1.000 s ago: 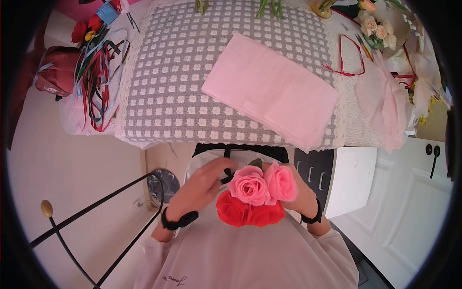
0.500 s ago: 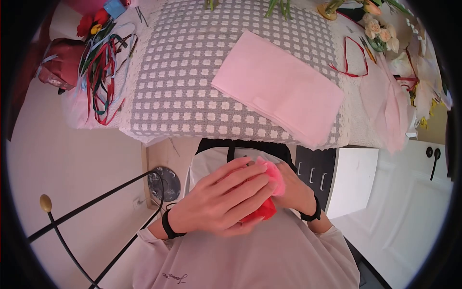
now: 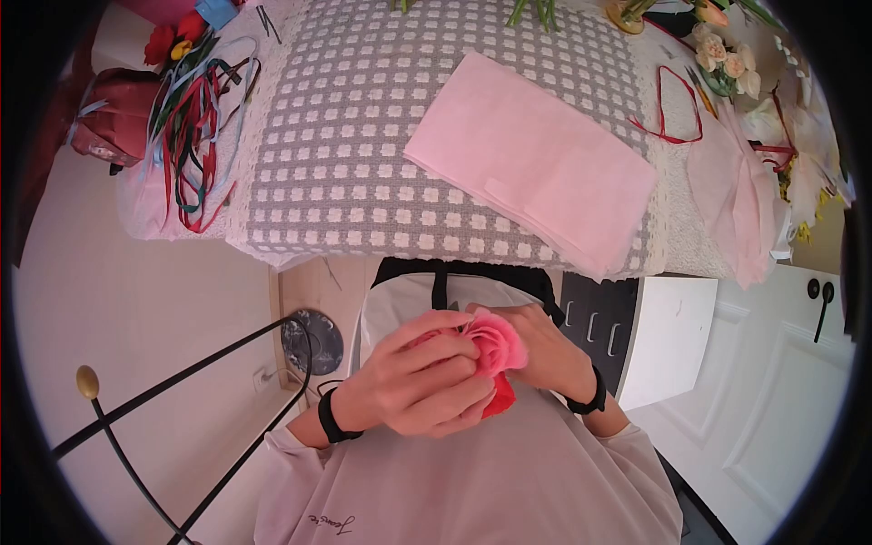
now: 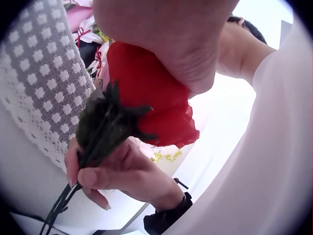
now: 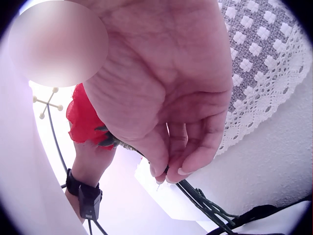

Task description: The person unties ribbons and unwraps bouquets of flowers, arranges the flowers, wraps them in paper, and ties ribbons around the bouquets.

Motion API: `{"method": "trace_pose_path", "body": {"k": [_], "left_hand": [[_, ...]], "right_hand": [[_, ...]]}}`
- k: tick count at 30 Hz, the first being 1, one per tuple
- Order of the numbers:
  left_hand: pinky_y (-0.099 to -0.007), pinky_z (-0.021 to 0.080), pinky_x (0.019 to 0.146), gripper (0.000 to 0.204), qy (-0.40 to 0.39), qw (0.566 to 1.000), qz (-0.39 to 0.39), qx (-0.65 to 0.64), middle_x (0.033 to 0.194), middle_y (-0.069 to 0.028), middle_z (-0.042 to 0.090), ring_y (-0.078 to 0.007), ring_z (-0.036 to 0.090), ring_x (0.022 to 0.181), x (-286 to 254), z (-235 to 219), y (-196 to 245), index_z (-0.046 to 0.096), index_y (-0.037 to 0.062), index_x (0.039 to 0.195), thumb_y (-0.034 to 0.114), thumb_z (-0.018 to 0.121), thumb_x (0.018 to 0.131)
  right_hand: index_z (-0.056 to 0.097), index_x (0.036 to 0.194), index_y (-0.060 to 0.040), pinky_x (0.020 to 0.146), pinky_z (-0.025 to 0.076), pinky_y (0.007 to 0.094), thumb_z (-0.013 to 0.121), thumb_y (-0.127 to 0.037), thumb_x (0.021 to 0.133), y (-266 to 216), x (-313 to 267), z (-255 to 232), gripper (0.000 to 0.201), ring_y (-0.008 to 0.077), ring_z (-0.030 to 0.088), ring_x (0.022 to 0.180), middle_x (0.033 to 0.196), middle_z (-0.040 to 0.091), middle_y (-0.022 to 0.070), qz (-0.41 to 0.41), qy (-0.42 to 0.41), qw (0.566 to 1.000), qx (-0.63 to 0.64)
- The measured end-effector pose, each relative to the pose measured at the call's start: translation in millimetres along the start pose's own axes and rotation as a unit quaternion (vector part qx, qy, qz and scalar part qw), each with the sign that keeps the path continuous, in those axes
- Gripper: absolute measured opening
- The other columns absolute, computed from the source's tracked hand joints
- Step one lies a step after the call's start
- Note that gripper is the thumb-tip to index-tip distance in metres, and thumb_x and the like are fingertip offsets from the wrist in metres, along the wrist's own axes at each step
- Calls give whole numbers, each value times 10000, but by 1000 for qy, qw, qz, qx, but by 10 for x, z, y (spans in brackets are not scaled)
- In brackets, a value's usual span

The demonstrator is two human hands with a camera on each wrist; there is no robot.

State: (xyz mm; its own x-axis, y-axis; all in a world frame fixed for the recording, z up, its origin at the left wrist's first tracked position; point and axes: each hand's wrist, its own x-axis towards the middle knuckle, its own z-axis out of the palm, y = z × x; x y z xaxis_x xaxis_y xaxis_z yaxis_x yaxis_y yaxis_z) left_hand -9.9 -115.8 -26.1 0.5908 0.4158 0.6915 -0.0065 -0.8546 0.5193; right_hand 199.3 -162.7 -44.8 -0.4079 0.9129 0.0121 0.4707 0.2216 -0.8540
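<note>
Low in front of the person's body, a small bunch of artificial roses is held between both hands. In the head view the left hand (image 3: 422, 377) cups the flower heads, its fingers curved over them. A pink rose (image 3: 495, 343) shows past its fingertips, with a red rose (image 3: 501, 398) below. The right hand (image 3: 542, 350) is partly behind the blooms. In the right wrist view its thumb and fingertips pinch the green stems (image 5: 203, 200). From the left wrist view, dark green leaves (image 4: 102, 125) sit under the red bloom, above the right hand's thumb.
Folded pink wrapping paper (image 3: 536, 163) lies on the grey-and-white checked cloth (image 3: 318, 136). Tangled ribbons (image 3: 195, 136) hang at the table's left edge. To the right are a red ribbon loop (image 3: 668, 113), pale roses (image 3: 727, 59) and a pink paper-wrapped bundle (image 3: 736, 195).
The left hand has come from beside the bunch onto the flower heads, then curled closer around them, showing more of one pink rose. The right hand stays at the stems.
</note>
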Motion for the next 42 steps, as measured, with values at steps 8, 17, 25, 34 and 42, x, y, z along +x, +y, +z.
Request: {"method": "trace_pose_path", "body": {"k": [8,17,25,34,42], "left_hand": [[-506,574,924,395,-41,998,-38,9,1141,-170,725,-316,721,1016,172,-248,37,731,31,1075,281,788,775],[-507,561,994,511,-125,985,27,116,1248,-144,689,-317,674,1160,65,-118,27,768,126,1189,439,813,787],[-584,529,1028,556,-136,986,-63,71,1386,-173,611,-371,657,1181,322,-306,169,748,120,1194,409,877,737],[-565,527,1035,511,-159,980,-52,109,1327,-129,633,-360,622,1247,56,25,34,715,124,1207,299,871,753],[-466,595,917,408,-88,988,-3,127,1162,-75,669,-283,659,1102,63,87,-58,735,152,1155,139,830,758]], "right_hand": [[634,1145,-10,689,515,464,714,-100,870,28,-17,-14,301,436,654,841,951,720,190,19,-6,1000,19],[641,1148,12,711,528,467,687,-105,880,62,-30,26,296,452,653,861,963,721,210,30,-6,998,49],[643,1149,18,723,531,477,707,-87,857,60,-7,-20,316,458,651,860,949,719,212,40,-15,999,16],[643,1163,29,724,532,489,717,-96,847,97,-42,17,348,458,656,848,945,721,224,49,-24,998,15],[644,1161,21,725,537,476,730,-165,846,170,-40,40,376,448,666,842,933,720,217,23,-2,1000,21]]}}
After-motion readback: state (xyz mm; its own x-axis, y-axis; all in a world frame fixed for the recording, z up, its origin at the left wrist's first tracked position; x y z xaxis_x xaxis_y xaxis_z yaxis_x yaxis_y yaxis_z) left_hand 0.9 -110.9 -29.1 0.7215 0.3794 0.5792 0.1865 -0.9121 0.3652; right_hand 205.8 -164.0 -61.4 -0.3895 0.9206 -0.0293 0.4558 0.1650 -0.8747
